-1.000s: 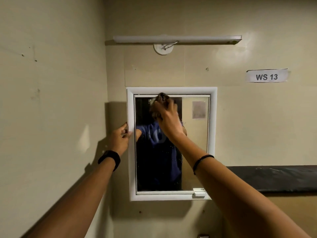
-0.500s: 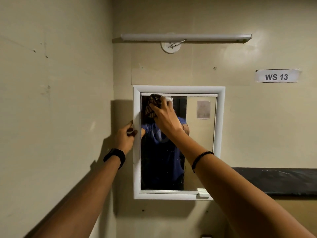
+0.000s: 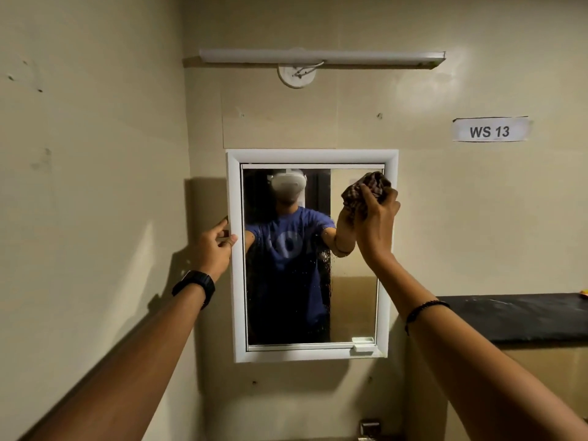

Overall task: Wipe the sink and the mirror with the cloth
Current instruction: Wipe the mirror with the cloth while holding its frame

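Checked cloth (image 3: 366, 190) moved right, bunched in right hand (image 3: 377, 224), apparently against mirror (image 3: 286, 281)

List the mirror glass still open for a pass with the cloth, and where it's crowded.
Open: the middle and lower mirror glass, from below the right hand down to the small white tray at the bottom right corner. The upper left glass is also clear. Crowded: the top right corner, where the right hand presses the checked cloth, and the left frame edge, gripped by the left hand.
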